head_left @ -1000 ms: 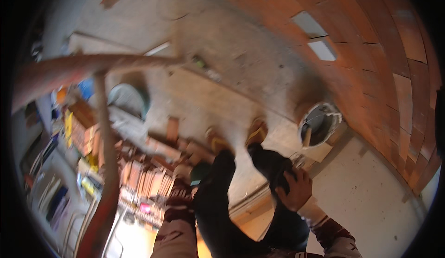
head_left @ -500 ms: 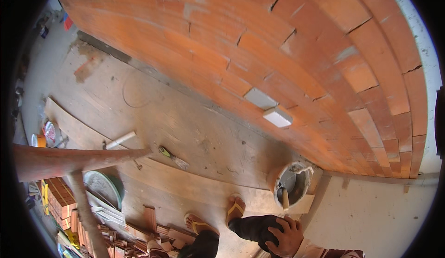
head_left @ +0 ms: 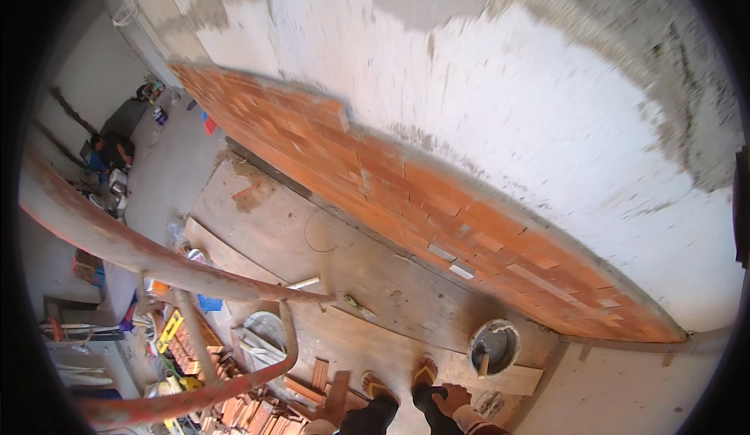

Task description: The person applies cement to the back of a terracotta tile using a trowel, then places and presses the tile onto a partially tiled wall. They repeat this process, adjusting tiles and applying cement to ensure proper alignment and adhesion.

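My right hand (head_left: 453, 398) rests on my right knee, fingers apart and holding nothing. At the lower edge, beside my left leg, my left hand (head_left: 333, 410) is low among loose brick tiles (head_left: 242, 415); its fingers do not show well enough to tell what they hold. In front of my right foot stands a round bucket (head_left: 512, 357) of grey mortar, with a wooden-handled tool (head_left: 483, 365) leaning in it. A brush-like tool with a green handle (head_left: 351, 300) lies on the floor board. Orange brick tiles (head_left: 437, 193) cover the lower wall, two pale blocks (head_left: 462, 270) among them.
A reddish pipe frame (head_left: 156, 251) crosses the left side. Behind it are a basin (head_left: 266, 327) of grey mix, a yellow level (head_left: 169, 331) and stacked bricks. Rough white plaster (head_left: 500, 99) lies above the tiles. A person (head_left: 116, 152) sits far left.
The view has risen and widened, bringing the plaster and more of the pipe frame into sight. My right hand stays on my knee. My left hand has come further into view beside my leg.
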Available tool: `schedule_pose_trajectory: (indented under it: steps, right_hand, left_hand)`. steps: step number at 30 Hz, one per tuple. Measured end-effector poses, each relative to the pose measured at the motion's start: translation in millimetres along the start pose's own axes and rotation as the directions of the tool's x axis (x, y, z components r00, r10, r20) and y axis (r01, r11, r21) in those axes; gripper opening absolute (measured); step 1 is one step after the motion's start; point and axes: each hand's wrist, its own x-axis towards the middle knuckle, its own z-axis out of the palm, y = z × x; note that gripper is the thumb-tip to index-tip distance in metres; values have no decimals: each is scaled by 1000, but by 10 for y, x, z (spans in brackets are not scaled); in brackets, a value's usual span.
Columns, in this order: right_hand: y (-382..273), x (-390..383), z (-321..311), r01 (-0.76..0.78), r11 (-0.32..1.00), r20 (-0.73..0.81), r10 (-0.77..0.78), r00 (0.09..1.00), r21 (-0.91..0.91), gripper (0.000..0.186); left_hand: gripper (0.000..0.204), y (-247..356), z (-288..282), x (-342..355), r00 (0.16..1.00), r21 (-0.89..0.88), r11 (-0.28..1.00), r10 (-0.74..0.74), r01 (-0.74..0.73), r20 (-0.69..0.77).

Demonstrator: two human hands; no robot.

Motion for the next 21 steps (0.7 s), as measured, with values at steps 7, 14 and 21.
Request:
schedule_pose_trajectory:
  steps: [7,14,21]
  right_hand:
    - [-161,-247,-730,-49,216,33,80,996,975,47]
    - [-154,-950,-1837,-180,204,245,-365,898,962,23]
    - [-555,-911,-2382,301,312,-240,-220,946,901,25]
  left_hand:
    - [68,1453,-1112,-1526,930,12,930,368,-367,-11]
    - [59,2061,-1650,-1813,705,252,712,697,-656,-134]
    - [75,2596,-2736,-1707,298,195,579,644,-791,-705]
